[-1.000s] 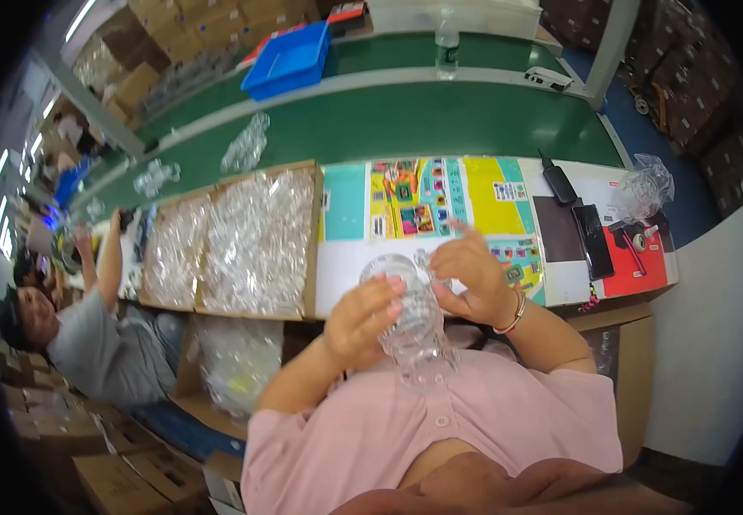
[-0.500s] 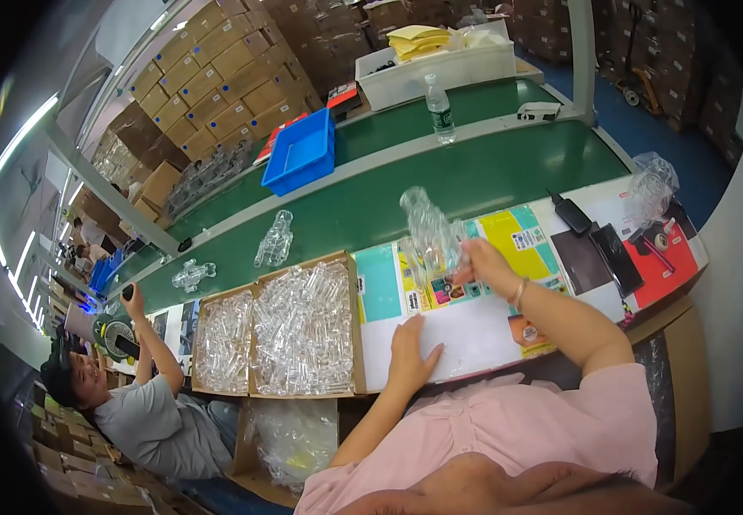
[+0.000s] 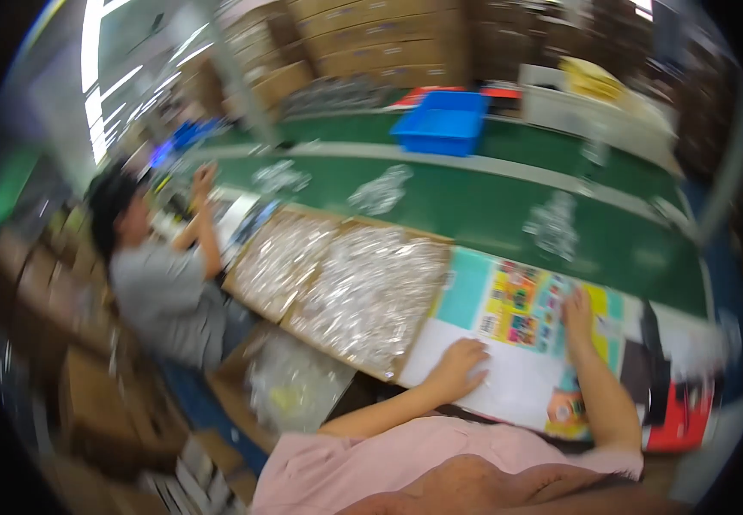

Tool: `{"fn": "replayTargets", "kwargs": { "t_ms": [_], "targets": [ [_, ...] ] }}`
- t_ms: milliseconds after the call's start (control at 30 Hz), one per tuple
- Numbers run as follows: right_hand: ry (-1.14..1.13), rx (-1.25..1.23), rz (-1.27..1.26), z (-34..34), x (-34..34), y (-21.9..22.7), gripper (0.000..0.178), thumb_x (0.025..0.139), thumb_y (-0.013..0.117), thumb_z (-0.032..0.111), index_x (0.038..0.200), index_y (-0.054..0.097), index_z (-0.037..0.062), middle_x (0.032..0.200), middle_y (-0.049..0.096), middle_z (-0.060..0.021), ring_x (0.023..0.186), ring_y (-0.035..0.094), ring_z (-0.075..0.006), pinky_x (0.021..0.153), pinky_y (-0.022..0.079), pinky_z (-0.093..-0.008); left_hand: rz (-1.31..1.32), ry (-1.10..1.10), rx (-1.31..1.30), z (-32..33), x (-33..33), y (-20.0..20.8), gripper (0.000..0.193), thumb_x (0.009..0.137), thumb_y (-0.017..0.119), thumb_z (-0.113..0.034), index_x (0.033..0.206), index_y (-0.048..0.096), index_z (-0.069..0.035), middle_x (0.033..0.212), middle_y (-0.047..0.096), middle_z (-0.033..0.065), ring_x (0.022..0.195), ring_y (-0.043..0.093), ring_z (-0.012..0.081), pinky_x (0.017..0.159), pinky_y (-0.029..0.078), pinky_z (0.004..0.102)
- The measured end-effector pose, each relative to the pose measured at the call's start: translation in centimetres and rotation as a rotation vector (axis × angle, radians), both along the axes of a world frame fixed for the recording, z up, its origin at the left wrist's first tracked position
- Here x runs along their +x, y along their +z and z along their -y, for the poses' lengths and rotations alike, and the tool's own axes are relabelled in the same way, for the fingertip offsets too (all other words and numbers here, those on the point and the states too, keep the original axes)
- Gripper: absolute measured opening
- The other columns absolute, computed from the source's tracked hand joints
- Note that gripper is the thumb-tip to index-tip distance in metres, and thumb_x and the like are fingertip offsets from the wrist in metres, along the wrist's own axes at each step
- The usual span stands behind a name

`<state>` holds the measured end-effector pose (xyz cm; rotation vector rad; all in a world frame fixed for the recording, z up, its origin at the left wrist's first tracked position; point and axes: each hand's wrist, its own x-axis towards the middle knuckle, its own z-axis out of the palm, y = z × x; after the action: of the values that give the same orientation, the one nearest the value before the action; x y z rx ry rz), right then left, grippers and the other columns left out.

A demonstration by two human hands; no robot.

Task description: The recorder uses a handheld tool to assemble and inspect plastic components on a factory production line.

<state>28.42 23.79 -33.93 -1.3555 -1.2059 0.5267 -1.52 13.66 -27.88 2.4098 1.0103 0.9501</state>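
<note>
My left hand (image 3: 460, 371) lies on the white part of the worktop with its thumb apart from the fingers, holding nothing. Over the colourful printed sheet (image 3: 521, 309) rests my right hand (image 3: 577, 319), fingers stretched out and nothing seen in them. Beyond it, on the green conveyor surface, lies a clear plastic figure-shaped piece (image 3: 553, 225), apart from the hand. Two similar clear pieces, a middle one (image 3: 381, 190) and a left one (image 3: 281, 177), lie further left. Left of my left hand stands a cardboard tray (image 3: 427, 339) full of small clear plastic parts (image 3: 371, 287). Motion blurs the view.
A co-worker in a grey shirt (image 3: 165, 287) sits at the left, hands raised over the bench. A blue bin (image 3: 442, 123), a white crate (image 3: 551, 94) and a bottle (image 3: 595, 150) stand across the belt. Dark items (image 3: 653, 352) lie at the right; an open box with plastic bags (image 3: 294, 382) is below the tray.
My right hand has let go of the clear plastic piece, which now lies on the green belt, and has drawn back to the printed sheet. The view has swung left.
</note>
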Motion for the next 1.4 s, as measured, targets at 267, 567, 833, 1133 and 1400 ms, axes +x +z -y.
{"fn": "replayTargets", "kwargs": {
  "t_ms": [267, 567, 833, 1133, 1400],
  "targets": [
    [0.764, -0.079, 0.365, 19.7, -4.9, 5.1, 0.012, 0.072, 0.054, 0.001, 0.084, 0.054, 0.0025, 0.065, 0.051, -0.0095, 0.055, 0.05, -0.0224, 0.047, 0.039, -0.0302, -0.012, -0.006, -0.048, -0.1, 0.2, 0.7, 0.033, 0.073, 0.064, -0.017, 0.102, 0.052, -0.005, 0.118, 0.046, 0.0151, 0.116, 0.038, 0.0328, 0.101, 0.027, 0.0485],
    [0.532, -0.012, 0.414, 20.1, -6.3, 4.3, 0.024, 0.066, 0.051, -0.01, 0.088, 0.056, -0.0009, 0.069, 0.052, -0.0125, 0.06, 0.053, -0.0229, 0.053, 0.043, -0.0299, -0.007, -0.048, -0.136, -0.5, -0.1, 1.3, 0.041, 0.072, 0.066, -0.02, 0.106, 0.051, -0.004, 0.122, 0.041, 0.0174, 0.119, 0.035, 0.0341, 0.102, 0.024, 0.049],
    [0.422, -0.011, 0.343, 20.5, -6.5, 4.8, 0.021, 0.073, 0.046, -0.013, 0.09, 0.054, -0.0018, 0.071, 0.051, -0.012, 0.062, 0.051, -0.0194, 0.056, 0.042, -0.0257, 0.003, -0.03, -0.099, 0.0, -0.2, 1.2, 0.038, 0.071, 0.066, -0.018, 0.104, 0.052, -0.005, 0.121, 0.044, 0.016, 0.119, 0.035, 0.0336, 0.102, 0.024, 0.0487],
    [0.356, -0.028, 0.466, 20.0, -8.1, 6.4, 0.02, 0.07, 0.046, -0.007, 0.087, 0.055, -0.0024, 0.072, 0.055, -0.0157, 0.062, 0.054, -0.0273, 0.055, 0.044, -0.0332, 0.039, -0.026, -0.047, -0.5, -0.2, 0.1, 0.036, 0.071, 0.065, -0.017, 0.103, 0.053, -0.006, 0.118, 0.047, 0.0134, 0.119, 0.036, 0.0323, 0.103, 0.025, 0.0479],
    [0.352, 0.03, 0.502, 20.9, -7.9, 6.4, 0.019, 0.071, 0.046, -0.006, 0.086, 0.055, -0.002, 0.072, 0.054, -0.0152, 0.063, 0.054, -0.0275, 0.056, 0.044, -0.0336, 0.043, -0.04, -0.004, 0.5, -0.2, -0.2, 0.033, 0.072, 0.064, -0.018, 0.101, 0.054, -0.006, 0.116, 0.048, 0.0123, 0.118, 0.037, 0.031, 0.102, 0.026, 0.0458]
  ]
}}
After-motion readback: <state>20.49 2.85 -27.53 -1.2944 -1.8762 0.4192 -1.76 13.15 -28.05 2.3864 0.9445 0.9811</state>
